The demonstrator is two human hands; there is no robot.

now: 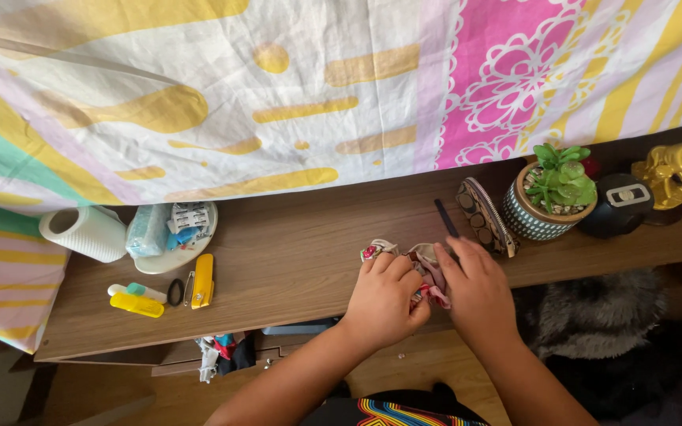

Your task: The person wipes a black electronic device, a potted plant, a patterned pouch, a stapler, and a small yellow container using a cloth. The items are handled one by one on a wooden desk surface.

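Observation:
Both my hands meet at the front of a brown wooden shelf [294, 260]. My left hand [384, 300] and my right hand [475, 296] each grip a small bunched piece of patterned fabric [428, 268], white and red with pink folds. Most of the fabric is hidden under my fingers. A patterned brown zip pouch [483, 214] stands just behind my right hand, with a thin dark stick [446, 217] beside it.
At the left lie a paper roll [84, 231], a white dish of small packets [171, 233], a yellow stapler [203, 280], a hair tie, a safety pin and a yellow tube [137, 304]. At the right stand a potted succulent [556, 193], a black round object [616, 205] and a gold figurine [672, 170]. Colourful bedding [278, 87] hangs behind.

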